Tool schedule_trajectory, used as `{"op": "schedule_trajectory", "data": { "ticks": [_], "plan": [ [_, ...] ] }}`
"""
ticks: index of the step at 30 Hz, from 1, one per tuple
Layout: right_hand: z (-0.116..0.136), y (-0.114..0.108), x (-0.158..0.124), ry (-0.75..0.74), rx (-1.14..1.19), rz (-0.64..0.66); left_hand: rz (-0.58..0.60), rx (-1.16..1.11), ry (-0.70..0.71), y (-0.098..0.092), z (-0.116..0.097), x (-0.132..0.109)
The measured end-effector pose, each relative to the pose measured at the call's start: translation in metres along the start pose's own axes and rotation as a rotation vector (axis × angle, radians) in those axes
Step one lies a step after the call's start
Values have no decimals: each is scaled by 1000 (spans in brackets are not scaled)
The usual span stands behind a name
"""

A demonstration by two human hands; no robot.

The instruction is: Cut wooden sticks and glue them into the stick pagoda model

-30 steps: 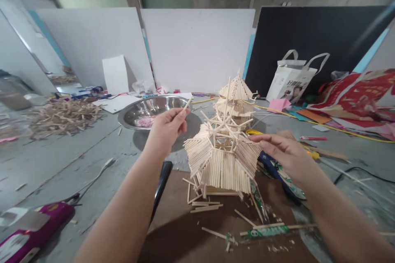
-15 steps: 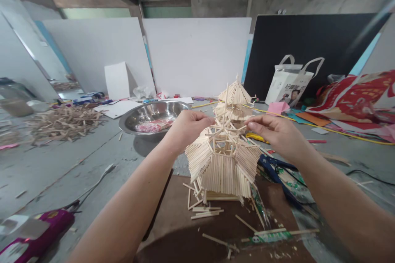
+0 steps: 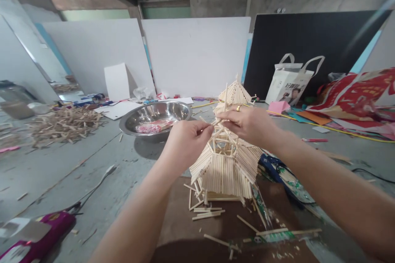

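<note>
A small pavilion-like model of thin wooden sticks (image 3: 226, 174) stands in front of me, its slatted roof open at the top. Over that opening is a stick frame (image 3: 219, 133) with an upright stick, partly covered by my fingers. At its left side my left hand (image 3: 189, 139) is closed, thumb and finger pinching the frame. My right hand (image 3: 251, 123), wearing a ring, reaches across from the right with fingers closed on the frame near the upright stick. Whether the frame rests on the roof I cannot tell. A second stick model with a pointed roof (image 3: 236, 90) stands behind.
A steel basin (image 3: 125, 125) holding wrapped packets sits left of the model, beyond it a pile of sticks (image 3: 66, 125). A purple glue gun (image 3: 52, 232) lies front left. Loose sticks (image 3: 208, 213) litter the brown board (image 3: 182, 234). A white bag (image 3: 288, 82) stands back right.
My right hand has moved left, from the frame's right side to near the upright stick, close to my left hand. My left hand has shifted slightly down.
</note>
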State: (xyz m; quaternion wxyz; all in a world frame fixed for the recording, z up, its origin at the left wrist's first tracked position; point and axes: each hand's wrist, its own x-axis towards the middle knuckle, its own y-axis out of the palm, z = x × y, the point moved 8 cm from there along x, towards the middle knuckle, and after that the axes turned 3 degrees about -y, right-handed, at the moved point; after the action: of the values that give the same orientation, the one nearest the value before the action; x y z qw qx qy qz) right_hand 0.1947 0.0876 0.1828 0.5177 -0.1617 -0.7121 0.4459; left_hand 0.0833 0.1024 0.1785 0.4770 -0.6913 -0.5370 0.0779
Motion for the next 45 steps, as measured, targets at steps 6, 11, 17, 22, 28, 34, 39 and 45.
{"op": "schedule_trajectory", "data": {
  "ticks": [6,11,17,22,28,34,39,45],
  "plan": [
    [3,-4,6,-29,-47,29,-29,-42,72,-5,0,-10],
    [0,-3,5,-16,-6,62,-48,-17,97,-10,15,-25],
    [-2,6,7,-11,51,83,-104,132,164,-15,15,-29],
    [-7,12,7,8,64,85,-155,157,164,-11,15,-26],
    [-7,16,8,-24,13,105,-139,157,164,-5,15,-24],
    [-6,17,8,-43,-27,121,-132,151,166,-2,16,-23],
    [-7,19,7,-43,-48,122,-129,132,171,-3,15,-23],
    [-6,22,7,-54,-84,138,-173,141,174,-5,13,-23]
  ]
}}
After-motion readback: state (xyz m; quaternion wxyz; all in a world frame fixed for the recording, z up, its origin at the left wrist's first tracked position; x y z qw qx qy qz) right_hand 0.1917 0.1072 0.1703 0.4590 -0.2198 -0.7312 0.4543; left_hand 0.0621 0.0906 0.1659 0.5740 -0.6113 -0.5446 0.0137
